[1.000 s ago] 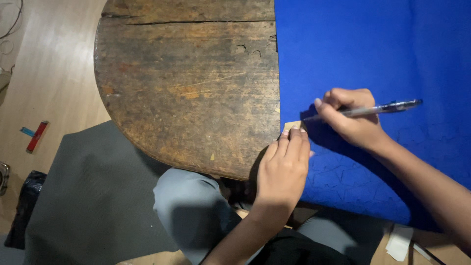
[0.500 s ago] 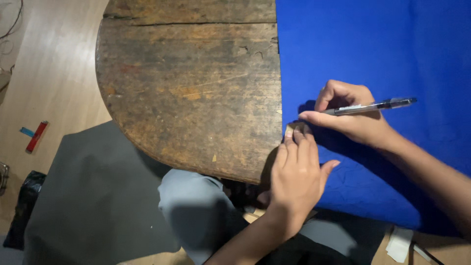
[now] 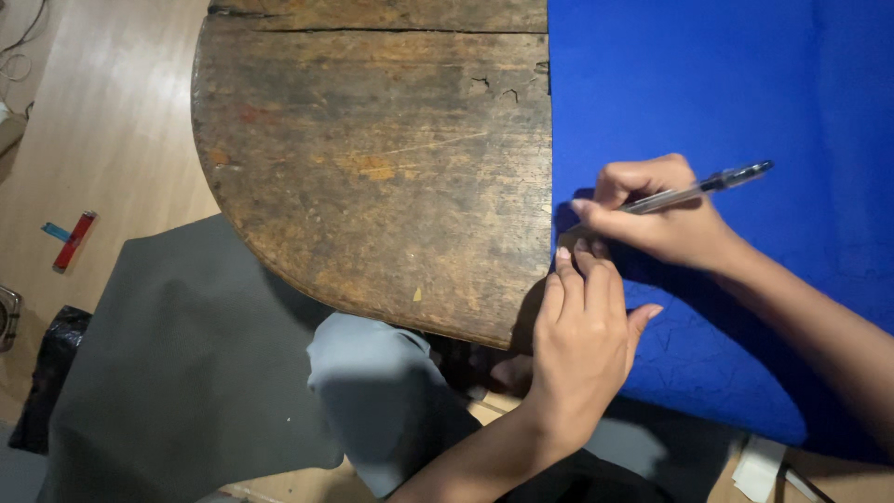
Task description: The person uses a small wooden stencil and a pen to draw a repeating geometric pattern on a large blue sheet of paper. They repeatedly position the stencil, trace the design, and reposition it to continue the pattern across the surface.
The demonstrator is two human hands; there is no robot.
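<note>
A blue sheet (image 3: 708, 84) covers the right part of a worn round wooden table (image 3: 372, 168). My right hand (image 3: 661, 219) grips a clear pen (image 3: 698, 189), its tip pointing down-left toward the sheet's left edge. My left hand (image 3: 582, 340) lies flat with the fingers together, pressing on the sheet's edge just below the pen tip. A small pale piece seen earlier under the fingertips is now hidden by them.
Grey fabric (image 3: 186, 373) lies on the wooden floor (image 3: 102, 140) left of my knee (image 3: 372, 382). A red and blue object (image 3: 70, 239) and a black bag (image 3: 56, 377) are on the floor at far left. White paper scraps (image 3: 759, 470) lie at bottom right.
My left hand has slid a little to the right along the sheet's edge and covered the small pale piece. My right hand with the pen shifted slightly and stays at the edge.
</note>
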